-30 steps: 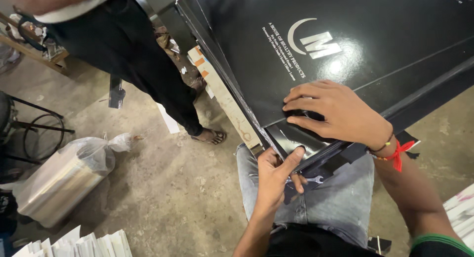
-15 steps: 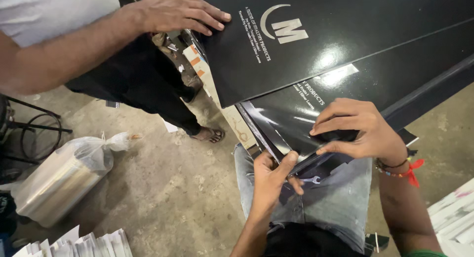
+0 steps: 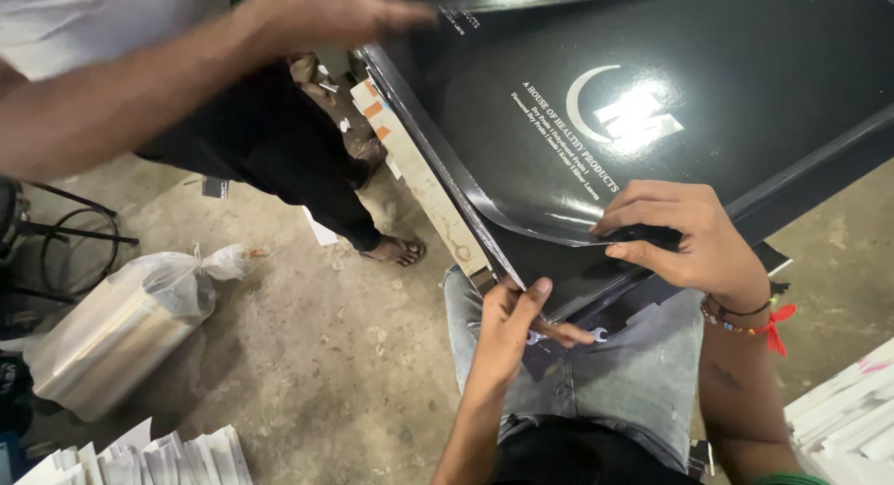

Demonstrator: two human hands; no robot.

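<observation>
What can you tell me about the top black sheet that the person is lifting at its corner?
The top black sheet is large, glossy and thin, like coated card or paper, with pale printing and a crescent emblem. It lies on a stack of similar black sheets. Its near corner curls upward, pinched by the right hand. The left hand grips the stack's lower edge. Light glares off its surface. Another person's hand reaches over its far left corner; contact there is unclear.

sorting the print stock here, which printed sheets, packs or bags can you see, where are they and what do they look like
Top printed sheet: glossy black, white crescent emblem and text lines, upper right; right hand lifts its edge.
Sheet stack: black, beneath it; left hand at its corner.
Plastic bag: clear, knotted, silvery roll inside, floor left.
White paper bundles: bottom left.
</observation>
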